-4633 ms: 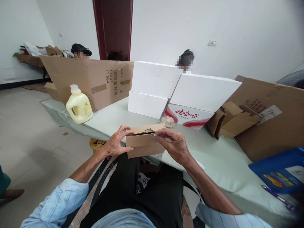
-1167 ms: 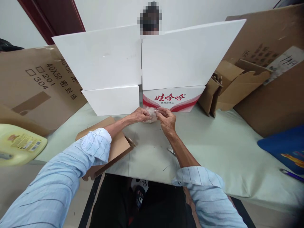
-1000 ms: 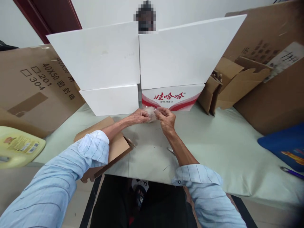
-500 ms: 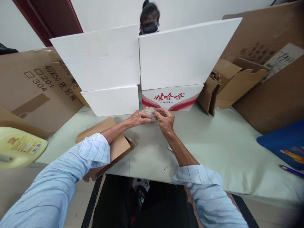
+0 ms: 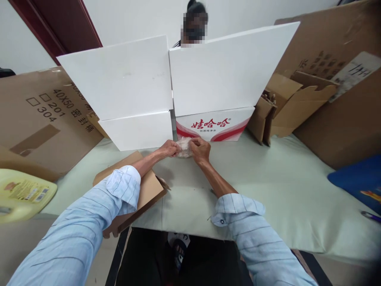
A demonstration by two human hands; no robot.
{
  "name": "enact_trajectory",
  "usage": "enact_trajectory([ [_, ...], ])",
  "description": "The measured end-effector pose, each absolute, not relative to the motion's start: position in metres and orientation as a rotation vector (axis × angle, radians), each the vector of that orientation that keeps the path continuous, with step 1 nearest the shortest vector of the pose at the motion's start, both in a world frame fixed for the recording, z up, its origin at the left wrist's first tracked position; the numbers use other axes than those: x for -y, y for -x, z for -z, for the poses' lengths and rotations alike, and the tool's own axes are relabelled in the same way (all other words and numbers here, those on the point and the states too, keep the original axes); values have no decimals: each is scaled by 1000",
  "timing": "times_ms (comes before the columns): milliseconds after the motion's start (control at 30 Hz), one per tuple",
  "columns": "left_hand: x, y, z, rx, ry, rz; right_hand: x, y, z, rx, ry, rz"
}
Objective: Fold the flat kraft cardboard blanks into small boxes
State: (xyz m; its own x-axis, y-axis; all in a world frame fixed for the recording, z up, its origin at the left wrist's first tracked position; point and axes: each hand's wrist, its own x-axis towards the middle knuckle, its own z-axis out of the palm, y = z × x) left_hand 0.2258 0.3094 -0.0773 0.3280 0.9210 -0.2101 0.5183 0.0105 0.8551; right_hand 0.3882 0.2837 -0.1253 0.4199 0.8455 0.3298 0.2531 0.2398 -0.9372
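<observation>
Between my hands is a small clear plastic bag (image 5: pixel 184 147), crinkled, with something pale in it that I cannot make out. My left hand (image 5: pixel 170 148) is closed on the bag's left side. On its right side, my right hand (image 5: pixel 201 149) pinches the plastic with fingers and thumb. Just behind the bag stands a white carton with red print (image 5: pixel 212 125). Under my left forearm lies a brown cardboard box (image 5: pixel 149 188), partly covered by my sleeve.
White panels (image 5: pixel 133 79) stand upright across the table (image 5: pixel 268 190), with a person (image 5: pixel 195 24) behind them. Large cartons flank both sides. A yellow jug (image 5: pixel 26 192) is at left; a blue container (image 5: pixel 357 178) and a pen (image 5: pixel 370 216) are at right.
My hands have drawn slightly apart and moved a little left, so more of the plastic bag shows between them. The camera view has shifted slightly.
</observation>
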Motion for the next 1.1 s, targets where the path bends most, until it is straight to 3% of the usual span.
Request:
enact_trajectory([
  [600,-334,-240,83,-1480,-1723,-313,-306,-391,142,1430,1561,-137],
  [900,-340,-217,85,-1584,-1900,-290,-319,-415,151,1058,1535,-549],
  [1100,-346,-230,87,-1536,-1587,-197,-342,-425,158,930,1555,-764],
])
